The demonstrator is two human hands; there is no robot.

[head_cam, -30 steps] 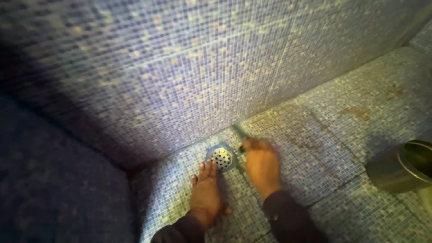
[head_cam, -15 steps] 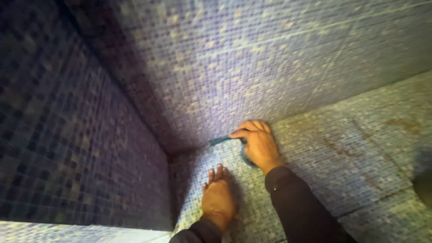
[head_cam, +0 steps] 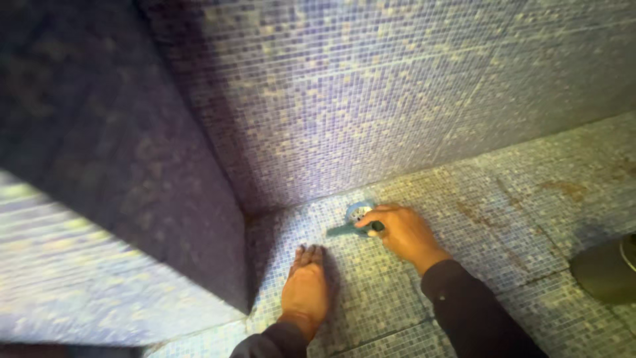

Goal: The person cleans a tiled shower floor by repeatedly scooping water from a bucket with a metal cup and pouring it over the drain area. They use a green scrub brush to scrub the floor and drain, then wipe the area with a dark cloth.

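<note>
A round metal drain cover [head_cam: 358, 211] with small holes sits in the mosaic-tiled floor near the corner where two walls meet. My right hand [head_cam: 403, 233] grips a small green-handled tool [head_cam: 346, 230] just in front of the drain, its tip pointing left. My left hand [head_cam: 305, 290] lies flat, palm down, on the floor tiles, nearer to me and left of the drain. Both arms wear dark sleeves.
Blue and beige mosaic tiles cover the floor and walls. A tiled wall or ledge [head_cam: 119, 219] juts out on the left. A dark round metal container [head_cam: 606, 268] stands at the right edge. Brown stains [head_cam: 563, 189] mark the floor on the right.
My right hand has pulled back off the drain, so the cover shows again, and the tool now points left. My left hand stays flat on the floor. The view has shifted.
</note>
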